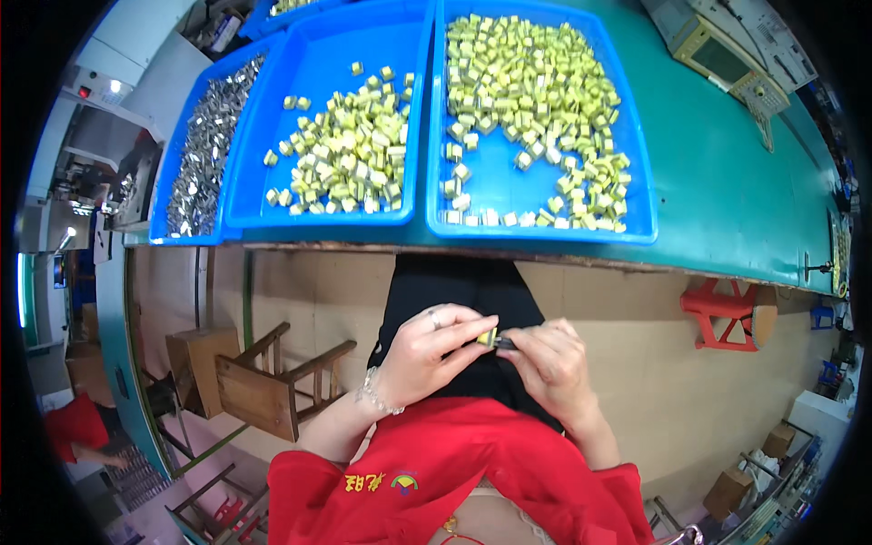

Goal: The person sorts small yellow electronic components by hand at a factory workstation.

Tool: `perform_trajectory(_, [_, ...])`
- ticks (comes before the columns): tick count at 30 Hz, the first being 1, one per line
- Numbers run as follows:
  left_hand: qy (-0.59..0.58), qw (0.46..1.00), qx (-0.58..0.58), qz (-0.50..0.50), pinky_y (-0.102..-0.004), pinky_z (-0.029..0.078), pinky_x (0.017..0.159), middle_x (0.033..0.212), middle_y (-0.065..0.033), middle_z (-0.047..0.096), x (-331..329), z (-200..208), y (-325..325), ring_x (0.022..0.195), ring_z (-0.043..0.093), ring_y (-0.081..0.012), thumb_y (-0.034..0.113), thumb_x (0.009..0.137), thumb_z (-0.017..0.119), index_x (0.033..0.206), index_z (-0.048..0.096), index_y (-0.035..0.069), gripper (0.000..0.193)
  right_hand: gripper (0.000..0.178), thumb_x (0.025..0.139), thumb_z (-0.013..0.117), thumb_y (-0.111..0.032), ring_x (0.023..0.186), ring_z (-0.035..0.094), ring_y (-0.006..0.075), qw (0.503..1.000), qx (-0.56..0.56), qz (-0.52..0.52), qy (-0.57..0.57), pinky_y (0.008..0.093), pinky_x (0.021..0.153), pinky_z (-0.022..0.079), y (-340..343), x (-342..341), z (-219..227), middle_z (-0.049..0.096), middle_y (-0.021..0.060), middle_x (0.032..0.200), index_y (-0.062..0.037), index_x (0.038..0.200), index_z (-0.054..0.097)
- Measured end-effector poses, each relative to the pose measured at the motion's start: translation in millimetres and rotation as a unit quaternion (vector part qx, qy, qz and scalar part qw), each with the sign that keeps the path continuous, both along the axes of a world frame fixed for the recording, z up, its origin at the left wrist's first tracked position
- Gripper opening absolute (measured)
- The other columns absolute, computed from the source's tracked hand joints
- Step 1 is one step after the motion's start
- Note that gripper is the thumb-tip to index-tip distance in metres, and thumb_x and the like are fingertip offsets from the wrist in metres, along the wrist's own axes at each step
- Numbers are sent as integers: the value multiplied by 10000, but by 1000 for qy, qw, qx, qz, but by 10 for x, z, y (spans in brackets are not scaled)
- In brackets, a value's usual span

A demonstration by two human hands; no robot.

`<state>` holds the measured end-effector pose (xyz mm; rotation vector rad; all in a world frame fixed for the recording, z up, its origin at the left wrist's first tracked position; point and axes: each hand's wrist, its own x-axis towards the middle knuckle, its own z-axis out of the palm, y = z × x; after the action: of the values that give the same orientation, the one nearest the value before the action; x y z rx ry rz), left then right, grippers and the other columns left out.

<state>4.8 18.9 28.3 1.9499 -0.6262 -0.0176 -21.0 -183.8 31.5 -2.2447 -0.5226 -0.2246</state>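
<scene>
Above my lap, my left hand (434, 352) pinches a small yellow-taped block (486, 337), like a small transformer, between thumb and fingertips. My right hand (552, 365) closes on a small dark grey piece (505, 343) that meets the block's right end. What that piece is, and whether it is joined to the block, is too small to tell. Beyond my hands, a blue tray (536, 231) holds many similar yellow blocks. Left of it, a second blue tray (318, 54) holds a smaller heap of them.
A narrower blue tray (163, 218) at the left holds shiny metal pieces. All trays stand on a green table (718, 195), with an instrument (722, 54) at the far right. Wooden stools (259, 391) stand at lower left, a red stool (718, 313) at right. Another person's arm (95, 456) shows far left.
</scene>
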Motion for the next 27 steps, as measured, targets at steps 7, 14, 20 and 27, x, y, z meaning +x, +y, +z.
perform_trajectory(7, [-98, 970, 153, 160, -296, 522, 704, 974, -106, 663, 712, 808, 614, 803, 643, -209, -15, 745, 743, 1070, 682, 54, 338, 224, 712, 767, -47, 659, 629, 227, 999, 28, -35, -5, 327, 653, 443, -110, -40, -65, 658, 63, 727, -37, 919, 680])
perform_trajectory(14, [-244, 925, 281, 73, -382, 504, 836, 1003, -112, 667, 1614, 987, 458, 960, 630, -312, 80, 758, 743, 1068, 668, 59, 320, 225, 726, 760, -54, 653, 626, 224, 997, 57, -44, 17, 322, 650, 441, -151, -43, -167, 659, 63, 725, -32, 936, 680])
perform_trajectory(20, [-106, 923, 353, -108, -417, 510, 798, 957, -127, 661, 1864, 476, -498, 924, 641, -321, 200, 775, 734, 1012, 650, 71, 283, 230, 720, 766, -50, 649, 624, 224, 996, 57, -55, 27, 319, 647, 440, -179, -55, -152, 660, 60, 725, -31, 932, 679])
perform_trajectory(27, [-129, 931, 336, -57, -421, 529, 758, 907, -117, 656, 1867, 490, -550, 883, 638, -310, 112, 783, 638, 936, 663, 101, 156, 196, 767, 733, -74, 688, 620, 239, 994, 63, -70, 57, 340, 646, 440, -233, -141, -197, 656, 66, 759, -33, 947, 669])
